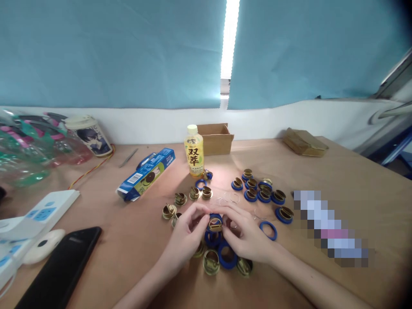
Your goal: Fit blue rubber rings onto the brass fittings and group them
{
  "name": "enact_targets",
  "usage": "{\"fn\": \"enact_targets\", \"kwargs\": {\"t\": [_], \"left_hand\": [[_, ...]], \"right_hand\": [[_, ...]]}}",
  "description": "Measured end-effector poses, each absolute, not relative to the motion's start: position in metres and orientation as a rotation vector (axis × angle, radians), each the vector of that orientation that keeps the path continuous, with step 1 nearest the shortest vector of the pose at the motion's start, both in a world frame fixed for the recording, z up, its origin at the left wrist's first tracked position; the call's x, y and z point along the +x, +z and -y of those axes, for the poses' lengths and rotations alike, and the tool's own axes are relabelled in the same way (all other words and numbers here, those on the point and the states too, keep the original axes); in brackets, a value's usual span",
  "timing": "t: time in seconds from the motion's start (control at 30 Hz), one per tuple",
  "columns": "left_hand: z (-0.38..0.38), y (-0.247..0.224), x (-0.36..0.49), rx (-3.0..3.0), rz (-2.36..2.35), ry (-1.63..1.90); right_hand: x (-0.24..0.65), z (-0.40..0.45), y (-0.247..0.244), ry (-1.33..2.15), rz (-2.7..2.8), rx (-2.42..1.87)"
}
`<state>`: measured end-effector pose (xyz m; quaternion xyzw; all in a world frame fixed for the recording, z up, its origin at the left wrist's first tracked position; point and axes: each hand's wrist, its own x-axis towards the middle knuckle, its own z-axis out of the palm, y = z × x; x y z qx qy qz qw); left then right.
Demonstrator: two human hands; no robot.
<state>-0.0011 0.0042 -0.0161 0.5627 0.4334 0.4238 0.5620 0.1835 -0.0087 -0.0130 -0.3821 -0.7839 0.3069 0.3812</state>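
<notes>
My left hand [190,229] and my right hand [245,231] meet at the middle of the table. Between their fingertips they grip a round brass-coloured metal piece [215,225] with a blue ring around its edge. Just under it lies a loose blue ring [227,255], beside bare brass pieces such as this one [211,262]. More bare brass pieces [195,193] lie beyond my left hand. Several brass pieces seated in blue rings [264,194] form a group beyond my right hand. Thin wire rings [234,198] lie past my fingers; another blue ring [268,230] rests near my right wrist.
A yellow drink bottle [194,152] stands before an open cardboard box [215,139]. Leftward are a blue snack box [146,175], a paper cup [90,135], plastic bottles [28,146], a power strip [41,214] and a phone [61,268]. A brown packet [305,142] sits back right.
</notes>
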Motion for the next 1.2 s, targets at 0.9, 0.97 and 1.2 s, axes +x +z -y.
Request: {"fn": "enact_targets", "kwargs": {"t": [0.9, 0.97, 1.2], "left_hand": [[-0.0045, -0.0141, 0.0001, 1.332, -1.03, 0.99], [-0.0045, -0.0136, 0.0002, 1.328, -1.038, 0.983], [-0.0033, -0.0117, -0.0006, 1.322, -1.038, 0.994]], "right_hand": [[0.1841, 0.0087, -0.0136, 0.78, 2.001, -0.994], [0.1841, 0.0085, -0.0131, 0.784, 2.001, -0.992], [0.1831, 0.0092, -0.0127, 0.787, 2.009, -1.01]]}}
